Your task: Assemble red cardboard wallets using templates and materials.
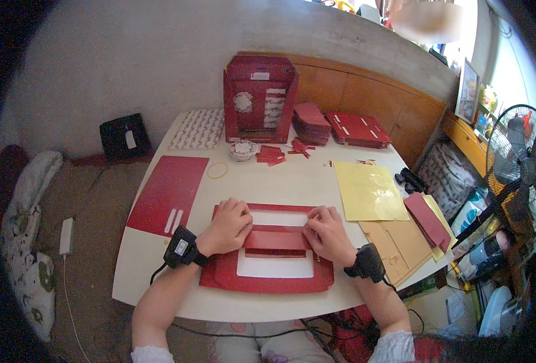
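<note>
In front of me on the table lies a red cardboard frame with white areas inside it. A folded red cardboard strip crosses its middle, slightly raised above a dark gap. My left hand, fingers curled together, grips the strip's left end. At the right end, my right hand pinches the same strip between thumb and fingers. The fingertips partly cover both ends of the strip. Each wrist wears a black strapped device. Left of the frame lies a flat red cardboard sheet with two pale slots.
A tall open red box stands at the back, beside red card stacks. Near it are a roll of stickers and red scraps. Yellow sheets and tan cardboard lie rightward. A fan stands far right.
</note>
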{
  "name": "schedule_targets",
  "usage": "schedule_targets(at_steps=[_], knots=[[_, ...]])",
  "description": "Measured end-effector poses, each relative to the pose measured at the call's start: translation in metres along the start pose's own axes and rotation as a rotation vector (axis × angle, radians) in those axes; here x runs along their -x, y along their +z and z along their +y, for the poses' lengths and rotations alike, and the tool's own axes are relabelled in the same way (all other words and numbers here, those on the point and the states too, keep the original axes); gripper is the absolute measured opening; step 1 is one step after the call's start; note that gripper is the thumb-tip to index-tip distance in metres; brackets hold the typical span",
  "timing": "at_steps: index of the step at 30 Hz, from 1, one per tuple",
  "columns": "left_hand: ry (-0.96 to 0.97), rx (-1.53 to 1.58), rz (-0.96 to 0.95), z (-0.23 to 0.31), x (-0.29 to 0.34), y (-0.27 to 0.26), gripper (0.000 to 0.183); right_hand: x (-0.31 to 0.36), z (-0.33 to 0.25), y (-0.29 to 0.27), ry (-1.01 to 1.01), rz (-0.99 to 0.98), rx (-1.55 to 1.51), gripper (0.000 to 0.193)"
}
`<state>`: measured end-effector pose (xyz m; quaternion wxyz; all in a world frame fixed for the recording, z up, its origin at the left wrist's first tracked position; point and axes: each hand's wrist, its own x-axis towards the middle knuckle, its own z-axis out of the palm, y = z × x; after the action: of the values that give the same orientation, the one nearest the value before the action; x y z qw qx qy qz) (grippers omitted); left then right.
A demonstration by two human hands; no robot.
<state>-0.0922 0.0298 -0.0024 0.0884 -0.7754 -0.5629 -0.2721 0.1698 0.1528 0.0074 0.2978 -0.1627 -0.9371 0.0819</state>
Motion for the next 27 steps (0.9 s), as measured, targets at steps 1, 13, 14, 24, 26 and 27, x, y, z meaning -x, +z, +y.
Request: schedule_targets(at_steps=[1, 13, 14, 24, 26, 27], knots=[[-0.003, -0.003, -0.008, -0.001, 0.001, 0.0, 0.009, -0.001, 0.0, 0.0, 0.013, -0.001, -0.015, 0.011], [0.015, 0.03, -0.062, -0.007, 0.006, 0.01, 0.009, 0.002, 0.011, 0.012, 0.167, -0.147, -0.191, 0.01], [0.016, 0.031, -0.061, -0.006, 0.006, 0.01, 0.009, 0.003, 0.011, 0.011, 0.191, -0.166, -0.198, 0.009], [0.014, -0.019, 0.079, 0.019, -0.007, -0.01, 0.011, -0.006, 0.004, -0.005, -0.078, 0.099, -0.032, 0.02], [0.033, -0.003, 0.08, 0.025, -0.01, -0.017, 0.014, -0.006, 0.0, -0.016, -0.234, -0.032, -0.004, 0.025], [0.098, 0.006, -0.012, 0.029, -0.011, -0.023, 0.015, -0.005, -0.005, -0.02, -0.235, -0.032, -0.004, 0.025]])
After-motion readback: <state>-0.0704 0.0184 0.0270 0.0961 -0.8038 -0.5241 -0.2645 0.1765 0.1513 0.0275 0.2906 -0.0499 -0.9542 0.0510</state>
